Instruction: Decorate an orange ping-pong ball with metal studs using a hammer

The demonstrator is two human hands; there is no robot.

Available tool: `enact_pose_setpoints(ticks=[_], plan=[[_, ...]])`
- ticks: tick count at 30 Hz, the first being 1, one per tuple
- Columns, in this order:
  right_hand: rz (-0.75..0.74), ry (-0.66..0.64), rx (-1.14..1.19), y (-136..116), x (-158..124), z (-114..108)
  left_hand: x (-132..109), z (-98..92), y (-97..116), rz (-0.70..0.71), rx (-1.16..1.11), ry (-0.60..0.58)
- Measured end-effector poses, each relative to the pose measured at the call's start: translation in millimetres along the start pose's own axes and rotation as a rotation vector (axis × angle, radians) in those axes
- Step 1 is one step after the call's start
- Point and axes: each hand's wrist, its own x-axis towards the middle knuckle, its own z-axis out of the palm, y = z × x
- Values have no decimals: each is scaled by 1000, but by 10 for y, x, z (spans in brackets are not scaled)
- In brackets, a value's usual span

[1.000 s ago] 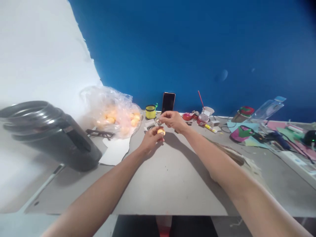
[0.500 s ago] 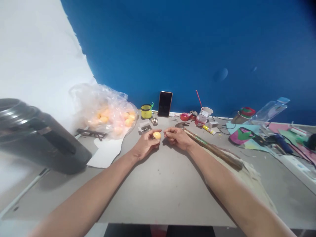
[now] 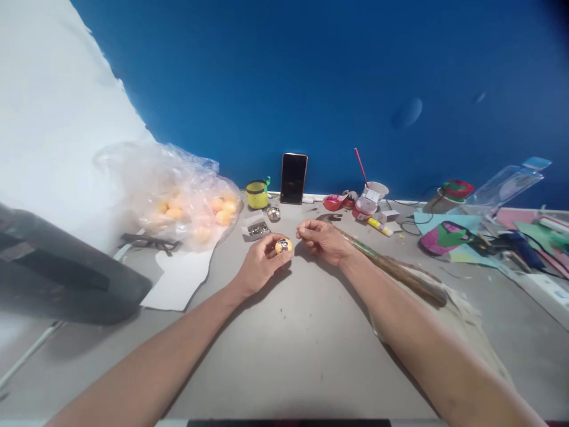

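Observation:
Between the thumb and fingers of my left hand (image 3: 263, 262) is a small yellow-orange ball (image 3: 283, 246), with dark and shiny marks on the side facing up. To its right, my right hand (image 3: 323, 240) hovers in a pinch, apart from the ball; whatever its fingertips hold is too small to make out. Behind my left hand lies an open small box (image 3: 258, 230) of tiny metal pieces. A round shiny dish (image 3: 274, 213) stands just past it. Close to my right forearm lies a hammer (image 3: 391, 271) with a wooden handle, partly on a cloth.
A clear bag (image 3: 186, 201) of orange balls and folded glasses (image 3: 149, 242) lie left, near a large dark bottle (image 3: 66, 267). A phone (image 3: 294, 178) leans on the wall beside a yellow container (image 3: 256, 194). A white cup (image 3: 376, 190) and coloured papers (image 3: 444, 222) are right.
The ball has turned in my left hand, so its dark, shiny marks now face up. My right hand keeps its pinch, slightly farther from the table edge. The view has shifted a little.

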Motion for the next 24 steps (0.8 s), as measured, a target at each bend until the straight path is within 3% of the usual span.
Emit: enact_pose_setpoints(ticks=[10, 24], plan=[[12, -129, 30, 6, -97, 60, 9, 22, -63, 4, 19, 102], [31, -163, 7, 12, -76, 50, 28, 21, -109, 39, -3, 74]])
